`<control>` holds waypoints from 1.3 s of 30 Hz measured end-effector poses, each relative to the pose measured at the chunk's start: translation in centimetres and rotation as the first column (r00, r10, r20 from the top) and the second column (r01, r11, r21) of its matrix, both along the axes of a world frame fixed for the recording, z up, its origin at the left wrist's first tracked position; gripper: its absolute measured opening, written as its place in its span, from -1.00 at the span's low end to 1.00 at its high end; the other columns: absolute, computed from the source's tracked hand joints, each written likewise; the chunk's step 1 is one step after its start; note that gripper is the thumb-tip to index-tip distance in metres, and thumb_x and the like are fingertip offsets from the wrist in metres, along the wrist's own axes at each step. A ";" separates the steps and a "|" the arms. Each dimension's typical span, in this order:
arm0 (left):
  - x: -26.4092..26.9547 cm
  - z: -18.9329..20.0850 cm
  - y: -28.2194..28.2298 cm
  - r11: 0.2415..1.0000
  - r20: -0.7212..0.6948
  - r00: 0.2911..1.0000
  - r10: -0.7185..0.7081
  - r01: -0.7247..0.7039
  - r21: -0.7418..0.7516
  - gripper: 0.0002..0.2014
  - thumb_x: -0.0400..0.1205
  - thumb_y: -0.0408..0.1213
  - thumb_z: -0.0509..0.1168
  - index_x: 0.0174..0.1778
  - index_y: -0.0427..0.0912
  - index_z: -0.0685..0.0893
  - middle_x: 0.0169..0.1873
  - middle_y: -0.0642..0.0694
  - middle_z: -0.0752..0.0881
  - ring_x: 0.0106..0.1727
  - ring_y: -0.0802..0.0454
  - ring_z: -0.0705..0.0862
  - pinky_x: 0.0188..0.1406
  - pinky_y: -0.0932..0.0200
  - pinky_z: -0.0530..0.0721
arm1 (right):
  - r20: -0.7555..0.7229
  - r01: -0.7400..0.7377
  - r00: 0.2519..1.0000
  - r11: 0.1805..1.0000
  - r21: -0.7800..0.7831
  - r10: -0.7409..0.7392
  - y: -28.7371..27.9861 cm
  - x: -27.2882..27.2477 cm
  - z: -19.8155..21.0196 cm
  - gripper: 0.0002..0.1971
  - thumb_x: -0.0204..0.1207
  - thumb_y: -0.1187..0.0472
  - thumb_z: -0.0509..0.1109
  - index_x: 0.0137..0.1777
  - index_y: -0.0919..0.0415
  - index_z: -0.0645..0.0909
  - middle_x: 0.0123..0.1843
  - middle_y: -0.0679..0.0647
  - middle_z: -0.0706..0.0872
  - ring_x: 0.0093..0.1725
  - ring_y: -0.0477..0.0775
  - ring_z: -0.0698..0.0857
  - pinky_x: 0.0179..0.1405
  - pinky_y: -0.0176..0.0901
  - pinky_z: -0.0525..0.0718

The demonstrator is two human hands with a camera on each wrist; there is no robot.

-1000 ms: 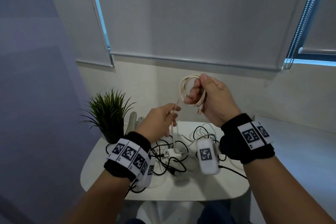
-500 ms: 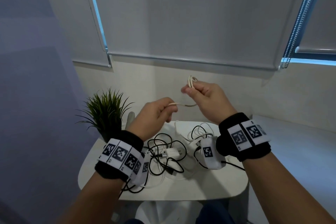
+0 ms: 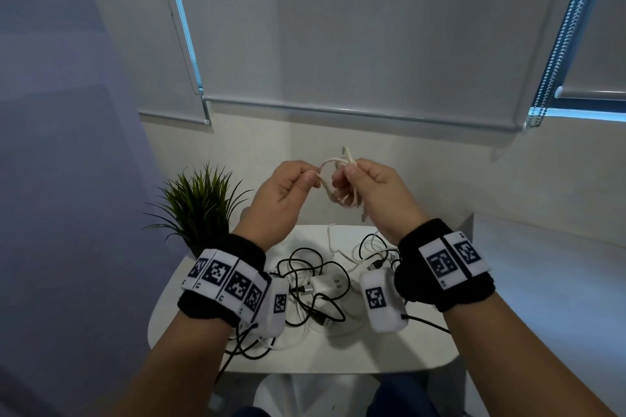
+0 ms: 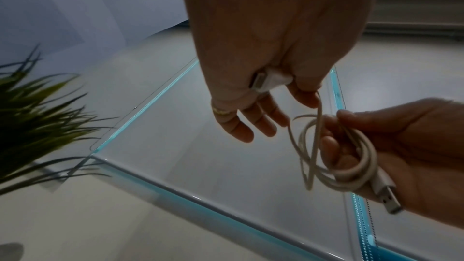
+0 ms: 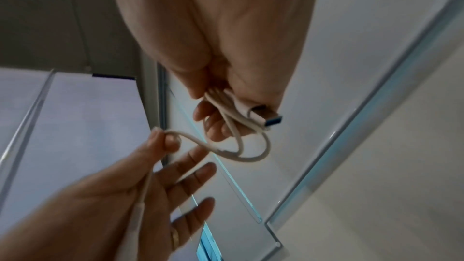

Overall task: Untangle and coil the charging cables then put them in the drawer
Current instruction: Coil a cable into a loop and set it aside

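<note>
A beige charging cable (image 3: 342, 197) is held up above the table, wound into a small coil. My right hand (image 3: 345, 176) grips the coil, its fingers curled through the loops (image 4: 351, 166). The USB plug (image 5: 266, 118) sticks out beside the thumb. My left hand (image 3: 310, 179) pinches the free tail of this cable between thumb and forefinger. The tail's small connector (image 4: 268, 78) lies against the palm, and the other fingers are spread. A tangle of black and white cables (image 3: 315, 288) lies on the table under my wrists. No drawer is in view.
The small white table (image 3: 338, 355) has rounded corners. A white charger adapter (image 3: 327, 284) sits in the tangle. A potted green plant (image 3: 200, 203) stands at the table's back left. Roller blinds and a wall are close behind.
My left hand has risen and closed in on my right hand. The stretched tail between them has become a short loop. The coil has turned in my right hand.
</note>
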State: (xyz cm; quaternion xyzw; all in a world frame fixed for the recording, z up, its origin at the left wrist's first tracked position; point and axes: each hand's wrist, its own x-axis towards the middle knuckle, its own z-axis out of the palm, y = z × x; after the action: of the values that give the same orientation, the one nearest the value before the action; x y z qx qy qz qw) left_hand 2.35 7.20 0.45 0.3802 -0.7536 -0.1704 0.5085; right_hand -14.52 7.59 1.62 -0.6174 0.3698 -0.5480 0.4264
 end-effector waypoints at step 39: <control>-1.8 -0.1 1.3 0.909 -0.429 0.899 -0.091 0.251 0.333 -0.77 0.78 -0.31 -0.01 -0.18 -0.20 0.40 -0.47 0.04 0.67 -0.47 0.18 0.64 -0.49 0.37 0.56 | -0.145 -0.038 0.989 0.999 0.016 0.039 0.7 -1.0 -0.8 -0.95 0.54 0.40 0.39 -0.04 0.28 0.63 -0.39 0.04 0.68 -0.51 -0.07 0.63 -0.41 -0.20 0.67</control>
State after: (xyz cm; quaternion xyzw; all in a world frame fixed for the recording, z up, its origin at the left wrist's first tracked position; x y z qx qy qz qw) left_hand 0.52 8.50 0.38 0.3590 -0.6155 -0.4327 0.5523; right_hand -15.53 8.27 0.84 -0.6600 0.3915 -0.4907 0.4127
